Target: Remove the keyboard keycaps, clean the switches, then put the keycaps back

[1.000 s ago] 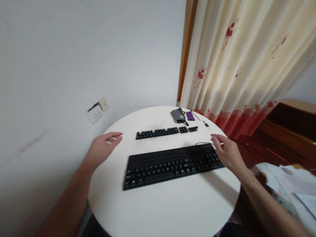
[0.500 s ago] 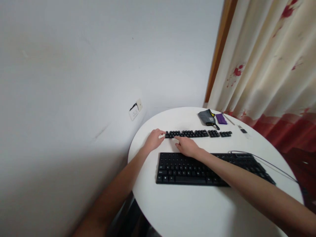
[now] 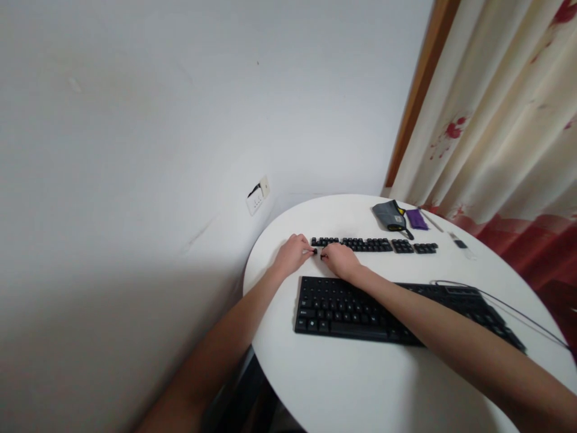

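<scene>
In the head view my left hand (image 3: 292, 255) pinches a small black keycap (image 3: 315, 251) between thumb and fingertips, just in front of the left end of a row of loose black keycaps (image 3: 367, 245). Close beside it, my right hand (image 3: 341, 261) has its fingers closed on another dark keycap (image 3: 323, 257), partly hidden by the fingers. Nearer to me lies a black keyboard (image 3: 358, 330), its upper left part showing several spots without caps. My right forearm passes over the keyboard and hides part of it.
On the far right of the round white table (image 3: 360, 385) are a grey pouch (image 3: 388, 216), a purple cloth packet (image 3: 417, 219), a thin stick (image 3: 433, 221) and a small clear-and-black item (image 3: 460, 243). A cable (image 3: 505, 302) runs off rightward. Wall and curtain (image 3: 496, 144) border the table.
Both hands have drawn keycaps slightly toward me, out of the row's left end. My right fingers have curled from pointing to a pinch. The whole view has shifted a little.
</scene>
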Demonstrator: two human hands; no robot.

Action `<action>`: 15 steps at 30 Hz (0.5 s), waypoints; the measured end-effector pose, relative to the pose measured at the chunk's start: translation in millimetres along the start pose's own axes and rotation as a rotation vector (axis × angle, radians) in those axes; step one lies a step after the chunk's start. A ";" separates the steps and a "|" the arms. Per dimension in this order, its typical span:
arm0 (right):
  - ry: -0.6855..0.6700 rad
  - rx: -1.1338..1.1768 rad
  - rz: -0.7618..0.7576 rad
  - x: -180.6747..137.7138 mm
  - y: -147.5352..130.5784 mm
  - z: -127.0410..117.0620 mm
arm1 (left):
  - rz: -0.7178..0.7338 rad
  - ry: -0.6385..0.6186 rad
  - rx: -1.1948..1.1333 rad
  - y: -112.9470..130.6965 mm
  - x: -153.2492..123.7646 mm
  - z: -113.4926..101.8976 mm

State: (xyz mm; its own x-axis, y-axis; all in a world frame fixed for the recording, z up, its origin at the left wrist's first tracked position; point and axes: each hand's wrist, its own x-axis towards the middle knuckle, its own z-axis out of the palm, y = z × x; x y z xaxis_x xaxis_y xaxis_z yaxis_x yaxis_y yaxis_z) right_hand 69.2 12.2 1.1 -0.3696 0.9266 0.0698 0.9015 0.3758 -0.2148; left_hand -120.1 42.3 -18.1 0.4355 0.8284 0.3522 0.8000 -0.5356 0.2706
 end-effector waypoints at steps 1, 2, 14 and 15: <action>0.012 0.009 -0.008 -2.3 -0.3 -0.9 | -0.002 -0.002 -0.004 1.2 -0.3 0.3; 0.024 0.020 -0.017 -4.4 -0.6 -1.7 | -0.007 -0.004 -0.008 2.4 -0.4 0.7; 0.185 0.328 -0.106 -43.6 -8.1 -6.5 | -0.074 0.059 -0.295 27.1 -48.0 -38.7; 0.204 0.403 -0.117 -50.6 -11.0 -5.5 | -0.064 0.066 -0.338 30.6 -59.0 -41.1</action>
State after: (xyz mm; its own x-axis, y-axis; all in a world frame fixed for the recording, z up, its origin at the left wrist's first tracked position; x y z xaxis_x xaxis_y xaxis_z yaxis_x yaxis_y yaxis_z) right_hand 79.2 -38.8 5.2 -0.3755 0.8777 0.2978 0.6817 0.4793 -0.5528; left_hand -138.3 -29.7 6.3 0.3523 0.8557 0.3791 0.6379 -0.5159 0.5717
